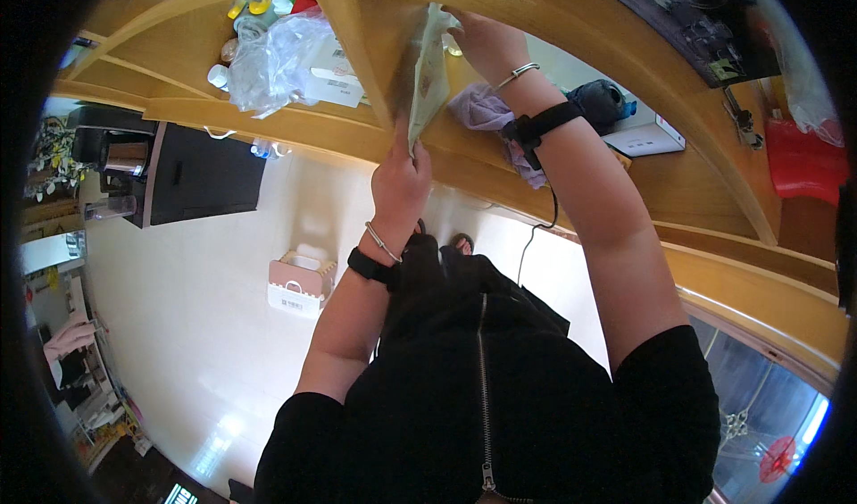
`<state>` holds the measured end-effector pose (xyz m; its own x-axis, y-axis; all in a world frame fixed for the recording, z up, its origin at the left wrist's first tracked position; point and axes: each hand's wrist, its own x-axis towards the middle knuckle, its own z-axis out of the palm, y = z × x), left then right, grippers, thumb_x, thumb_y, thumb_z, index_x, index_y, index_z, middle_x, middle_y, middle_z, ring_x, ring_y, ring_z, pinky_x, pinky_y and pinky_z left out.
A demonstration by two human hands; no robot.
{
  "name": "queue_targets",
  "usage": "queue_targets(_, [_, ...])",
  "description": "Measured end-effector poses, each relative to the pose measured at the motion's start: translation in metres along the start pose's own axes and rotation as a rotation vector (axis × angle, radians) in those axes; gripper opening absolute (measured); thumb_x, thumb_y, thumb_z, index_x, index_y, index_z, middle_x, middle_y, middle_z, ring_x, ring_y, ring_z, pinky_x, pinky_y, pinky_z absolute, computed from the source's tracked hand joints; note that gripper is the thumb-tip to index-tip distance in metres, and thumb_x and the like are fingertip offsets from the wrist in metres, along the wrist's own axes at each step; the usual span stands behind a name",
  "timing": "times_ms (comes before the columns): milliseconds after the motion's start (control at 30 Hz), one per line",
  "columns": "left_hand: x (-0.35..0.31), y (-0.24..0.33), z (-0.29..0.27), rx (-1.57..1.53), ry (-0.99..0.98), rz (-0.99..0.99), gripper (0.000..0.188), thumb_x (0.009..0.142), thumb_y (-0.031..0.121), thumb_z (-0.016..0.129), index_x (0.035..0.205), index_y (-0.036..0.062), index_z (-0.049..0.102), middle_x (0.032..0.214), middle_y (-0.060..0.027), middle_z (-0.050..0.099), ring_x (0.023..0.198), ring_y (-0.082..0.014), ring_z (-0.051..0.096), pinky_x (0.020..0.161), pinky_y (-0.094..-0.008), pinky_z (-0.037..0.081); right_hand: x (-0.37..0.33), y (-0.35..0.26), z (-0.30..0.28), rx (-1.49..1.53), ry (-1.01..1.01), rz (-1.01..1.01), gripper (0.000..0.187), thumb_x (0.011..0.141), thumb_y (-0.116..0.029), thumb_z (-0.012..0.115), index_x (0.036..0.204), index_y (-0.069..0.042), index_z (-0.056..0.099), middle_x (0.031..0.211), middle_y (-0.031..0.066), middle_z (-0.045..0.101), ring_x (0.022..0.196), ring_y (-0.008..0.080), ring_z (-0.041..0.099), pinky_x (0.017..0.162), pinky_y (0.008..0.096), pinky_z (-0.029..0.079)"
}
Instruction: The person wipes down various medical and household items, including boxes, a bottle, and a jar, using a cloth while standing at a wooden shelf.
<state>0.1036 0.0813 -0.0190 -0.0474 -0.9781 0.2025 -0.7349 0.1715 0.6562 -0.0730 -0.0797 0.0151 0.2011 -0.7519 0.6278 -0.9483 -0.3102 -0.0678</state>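
A thin, flat, pale green piece (430, 84), seen nearly edge-on, stands upright beside a wooden divider of the shelf. I cannot make out whether it is a packet or a folded sheet. Its near lower end is pinched in my left hand (402, 187), fingers closed. At the far upper end, my right hand (489, 47) has its fingers bent around the edge. A lilac cloth (482, 108) lies in the compartment below my right wrist. Close to that forearm are a dark blue bundle (600, 102) and a white box (650, 136).
The left compartment holds a clear plastic bag (277, 62) and a small white carton (336, 80). Keys (743, 122) and a red bag (803, 160) are at the right. A pink-and-white box (302, 283) stands on the floor near a black cabinet (205, 175). A dark cable (538, 227) hangs over the shelf edge.
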Motion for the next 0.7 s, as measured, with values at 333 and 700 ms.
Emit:
queue_targets(333, [-0.003,-0.002,-0.001,-0.009,0.022,0.045,0.052,0.087,0.017,0.05,0.136,0.0082,0.033,0.07,-0.021,0.061,0.06,-0.0381,0.059,0.05,-0.0454,0.048,-0.001,-0.003,-0.006,0.111,-0.145,-0.014,0.024,0.08,-0.015,0.061,0.104,-0.015,0.059,0.091,0.0098,0.064,0.085,0.0294,0.062,0.073,0.0389,0.05])
queue_targets(700, [-0.004,0.0,-0.005,-0.033,-0.011,0.015,0.052,0.088,0.018,0.048,0.137,0.0091,0.032,0.07,-0.0209,0.061,0.061,-0.0384,0.059,0.052,-0.0454,0.047,-0.002,0.005,-0.001,0.194,-0.137,-0.11,0.02,0.078,-0.013,0.062,0.097,-0.01,0.061,0.087,0.0092,0.065,0.084,0.0289,0.061,0.075,0.0381,0.05])
